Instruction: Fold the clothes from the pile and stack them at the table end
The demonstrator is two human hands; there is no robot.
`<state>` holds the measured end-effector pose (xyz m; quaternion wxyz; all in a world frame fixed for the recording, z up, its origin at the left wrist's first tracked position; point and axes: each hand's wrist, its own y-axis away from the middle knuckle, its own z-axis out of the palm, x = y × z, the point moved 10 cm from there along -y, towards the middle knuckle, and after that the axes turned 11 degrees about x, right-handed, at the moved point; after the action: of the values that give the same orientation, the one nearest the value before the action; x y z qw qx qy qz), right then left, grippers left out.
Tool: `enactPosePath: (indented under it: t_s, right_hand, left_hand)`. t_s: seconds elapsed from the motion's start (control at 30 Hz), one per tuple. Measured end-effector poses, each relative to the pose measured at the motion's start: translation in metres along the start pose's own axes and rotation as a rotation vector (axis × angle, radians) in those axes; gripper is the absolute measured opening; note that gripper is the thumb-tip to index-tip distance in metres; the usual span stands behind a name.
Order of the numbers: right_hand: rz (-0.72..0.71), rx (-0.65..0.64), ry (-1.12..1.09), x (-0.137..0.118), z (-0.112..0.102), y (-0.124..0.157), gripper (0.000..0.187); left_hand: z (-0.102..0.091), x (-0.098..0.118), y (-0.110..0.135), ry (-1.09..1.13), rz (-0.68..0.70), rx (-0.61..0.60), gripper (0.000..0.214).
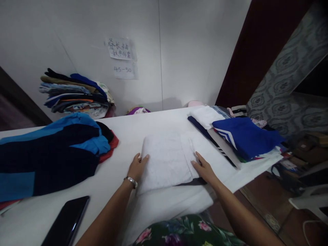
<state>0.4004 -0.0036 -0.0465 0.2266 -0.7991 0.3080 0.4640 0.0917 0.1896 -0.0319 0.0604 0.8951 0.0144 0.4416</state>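
A white folded garment (165,160) lies flat in front of me on the white table (125,136). My left hand (137,166) grips its left edge, thumb on top and the other fingers mostly hidden at the side. At the garment's right edge, my right hand (205,169) holds on in the same way, its fingertips partly tucked out of sight. A strip of dark cloth (191,181) shows beneath the garment's near right corner. What kind of garment it is cannot be told.
Dark and light blue clothing (58,153) is heaped on the left, behind a black phone (66,222). On the right are folded clothes with a blue piece (248,135) on top. A tall clothes stack (77,97) stands by the wall, near paper notes (120,49).
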Motion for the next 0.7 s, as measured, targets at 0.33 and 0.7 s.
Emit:
enactPosePath:
  t_s: [0.33,0.7]
  right_hand:
    - [0.237,-0.158,-0.112,-0.012,0.017,-0.03,0.082]
    - [0.069,-0.234,-0.285,-0.036,0.061,-0.044,0.088]
  left_hand:
    - [0.008,0.02,0.0,-0.045,0.024,-0.038,0.078]
    - [-0.033,-0.011,0.015,0.061,-0.087,0.146,0.081]
